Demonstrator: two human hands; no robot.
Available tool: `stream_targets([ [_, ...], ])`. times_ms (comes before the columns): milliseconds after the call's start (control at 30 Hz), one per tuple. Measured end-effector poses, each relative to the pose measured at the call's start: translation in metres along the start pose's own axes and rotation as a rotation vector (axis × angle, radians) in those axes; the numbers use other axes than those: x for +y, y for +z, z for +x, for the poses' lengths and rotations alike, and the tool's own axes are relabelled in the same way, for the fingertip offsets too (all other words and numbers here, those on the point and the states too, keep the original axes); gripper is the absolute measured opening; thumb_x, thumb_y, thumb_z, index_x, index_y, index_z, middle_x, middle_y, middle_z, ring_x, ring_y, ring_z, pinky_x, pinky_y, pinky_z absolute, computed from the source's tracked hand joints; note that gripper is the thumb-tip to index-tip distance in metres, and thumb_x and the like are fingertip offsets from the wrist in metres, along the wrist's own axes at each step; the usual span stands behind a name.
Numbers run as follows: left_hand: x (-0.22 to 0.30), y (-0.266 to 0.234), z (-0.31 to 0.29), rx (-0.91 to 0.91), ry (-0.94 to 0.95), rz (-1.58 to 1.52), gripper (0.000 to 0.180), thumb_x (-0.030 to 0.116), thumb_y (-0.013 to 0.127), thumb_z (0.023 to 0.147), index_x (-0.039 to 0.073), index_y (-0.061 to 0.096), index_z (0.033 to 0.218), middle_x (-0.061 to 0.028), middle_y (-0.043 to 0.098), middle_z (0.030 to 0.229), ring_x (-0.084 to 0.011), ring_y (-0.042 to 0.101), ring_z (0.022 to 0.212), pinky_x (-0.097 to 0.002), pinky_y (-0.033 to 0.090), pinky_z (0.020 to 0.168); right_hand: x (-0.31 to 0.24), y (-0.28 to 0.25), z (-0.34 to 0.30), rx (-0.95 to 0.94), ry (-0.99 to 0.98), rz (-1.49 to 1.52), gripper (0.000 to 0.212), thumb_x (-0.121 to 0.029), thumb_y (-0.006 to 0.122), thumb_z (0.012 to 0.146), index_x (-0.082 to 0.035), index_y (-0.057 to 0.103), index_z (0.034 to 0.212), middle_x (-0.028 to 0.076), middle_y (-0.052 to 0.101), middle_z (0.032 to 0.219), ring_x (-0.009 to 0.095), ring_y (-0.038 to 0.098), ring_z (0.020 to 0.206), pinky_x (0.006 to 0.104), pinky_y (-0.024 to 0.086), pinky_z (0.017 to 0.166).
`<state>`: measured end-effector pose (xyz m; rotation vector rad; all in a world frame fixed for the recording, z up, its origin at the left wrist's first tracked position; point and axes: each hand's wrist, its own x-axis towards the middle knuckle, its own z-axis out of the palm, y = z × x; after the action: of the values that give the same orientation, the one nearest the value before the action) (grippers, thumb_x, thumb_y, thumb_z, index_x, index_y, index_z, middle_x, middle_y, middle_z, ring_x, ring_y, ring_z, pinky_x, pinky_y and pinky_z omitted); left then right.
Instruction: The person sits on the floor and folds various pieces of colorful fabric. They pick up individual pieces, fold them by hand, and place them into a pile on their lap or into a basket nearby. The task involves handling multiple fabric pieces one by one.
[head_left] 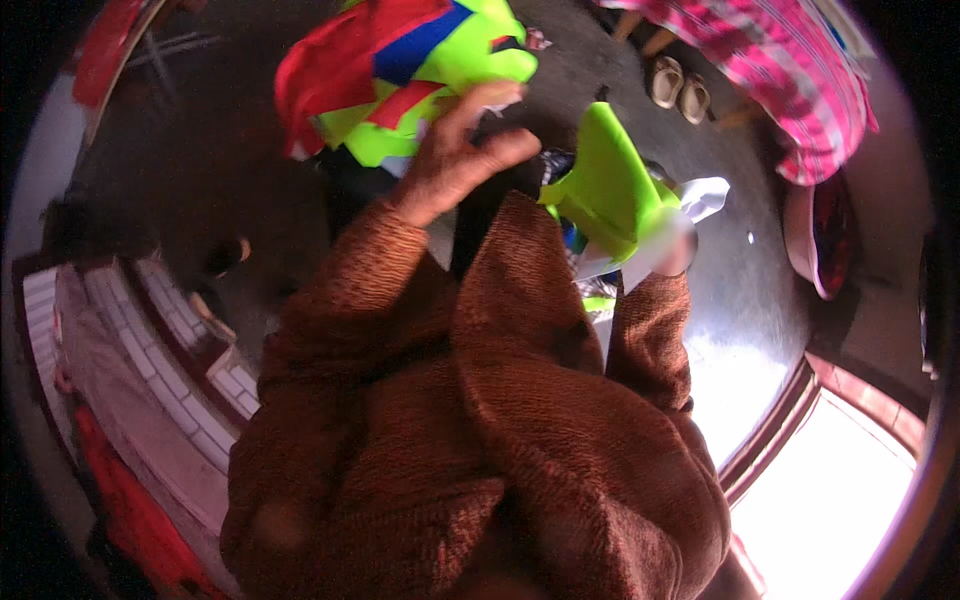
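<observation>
My left hand (450, 165) hangs over the lower right edge of a heap of bright fabric pieces (480, 55) in neon green, red and blue. Its thumb stands apart from the fingers and nothing shows between them. Farther right, my right hand (672, 252) is closed on a neon green fabric piece (603, 185), which rises stiffly to a point above my lap. A white sheet-like piece (704, 198) sticks out beside that hand. Glare and the material hide most of the right fingers. Both forearms wear brown knitted sleeves.
A pair of pale shoes (679, 90) stands on the dark floor beside a pink checked cloth (760, 60) draped over furniture. A basin (815, 235) sits at the right. Sunlight enters through a doorway (825, 490) at lower right. White brick-patterned edging (165, 370) runs along the left.
</observation>
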<state>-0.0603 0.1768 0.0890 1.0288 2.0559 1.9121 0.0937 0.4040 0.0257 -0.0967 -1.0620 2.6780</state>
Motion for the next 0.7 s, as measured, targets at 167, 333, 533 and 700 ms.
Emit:
stream_targets([
  [167,0.012,-0.007,-0.041,-0.131,-0.388,-0.492,0.059,0.032,0.066,0.076,0.003,0.044,0.122,-0.0083,0.048,0.12,-0.0153,0.043,0.111,-0.0319,0.034,0.095,0.046,0.054,0.018,-0.034,0.182,0.05,0.048,-0.015,0.062,0.074,-0.003,0.043,0.117,0.016,0.055,0.109,0.03,0.054,0.102,0.0435,0.041,0.092],
  [333,0.016,-0.036,-0.066,0.111,-0.353,-0.41,0.031,0.02,0.062,0.078,0.001,0.058,0.102,-0.0032,0.061,0.095,-0.0133,0.056,0.087,-0.0277,0.043,0.079,0.089,0.065,0.019,0.139,0.361,0.096,0.051,-0.013,0.067,0.073,-0.005,0.043,0.118,0.01,0.054,0.108,0.026,0.052,0.102,0.0422,0.039,0.093],
  [533,0.012,-0.055,-0.08,0.165,-0.386,-0.368,0.029,0.022,0.057,0.081,0.0,0.059,0.1,-0.0065,0.063,0.094,-0.0139,0.059,0.082,-0.028,0.046,0.074,0.119,0.06,0.01,0.069,0.303,0.046,0.046,-0.011,0.066,0.075,-0.004,0.045,0.115,0.009,0.056,0.106,0.024,0.055,0.098,0.0392,0.044,0.088],
  [700,0.004,-0.056,-0.087,0.271,-0.413,-0.65,0.029,0.019,0.058,0.08,-0.002,0.059,0.099,-0.0074,0.063,0.09,-0.0133,0.06,0.081,-0.0266,0.046,0.072,0.111,0.072,0.011,0.036,0.311,-0.157,0.036,-0.008,0.064,0.077,-0.002,0.05,0.11,0.009,0.058,0.101,0.021,0.057,0.093,0.0352,0.046,0.083],
])
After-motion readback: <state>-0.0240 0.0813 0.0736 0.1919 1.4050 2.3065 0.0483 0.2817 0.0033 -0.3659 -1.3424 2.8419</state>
